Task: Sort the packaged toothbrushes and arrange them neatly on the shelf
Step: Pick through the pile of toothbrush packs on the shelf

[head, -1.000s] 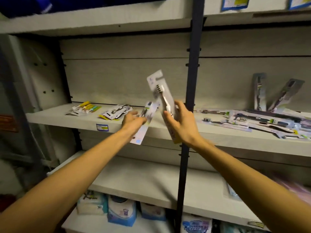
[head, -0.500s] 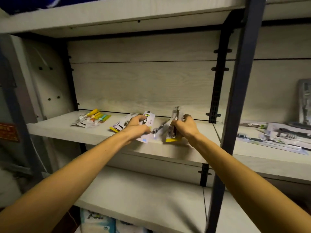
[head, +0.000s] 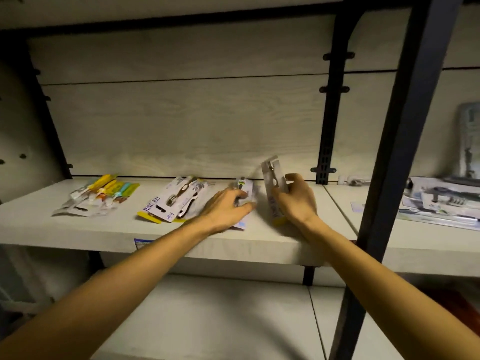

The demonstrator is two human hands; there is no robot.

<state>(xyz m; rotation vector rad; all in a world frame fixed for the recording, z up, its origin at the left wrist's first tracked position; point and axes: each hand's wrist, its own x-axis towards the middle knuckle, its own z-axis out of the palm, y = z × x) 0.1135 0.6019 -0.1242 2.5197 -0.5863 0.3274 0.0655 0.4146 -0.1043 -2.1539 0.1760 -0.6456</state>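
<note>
On the pale wooden shelf [head: 78, 229] my left hand [head: 226, 209] lies flat on a white-carded toothbrush pack [head: 245, 188] that rests on the board. My right hand [head: 296, 201] grips a second pack [head: 272, 183] with a yellow lower edge, held tilted on its end, its top leaning toward the back wall. Left of my hands lies a small stack of white and yellow packs [head: 176, 201]. Farther left sits a pile of yellow, orange and teal toothbrush packs [head: 101, 196].
A dark metal upright [head: 400, 152] crosses the view on the right. Beyond it, the neighbouring shelf holds a heap of grey toothbrush packs [head: 441, 201], one [head: 470, 141] leaning on the back wall. A bare lower shelf [head: 207, 320] lies below my arms.
Both hands came down from mid-air to the shelf. The left hand has laid its pack flat on the board; the right hand has stood its pack on the shelf beside it.
</note>
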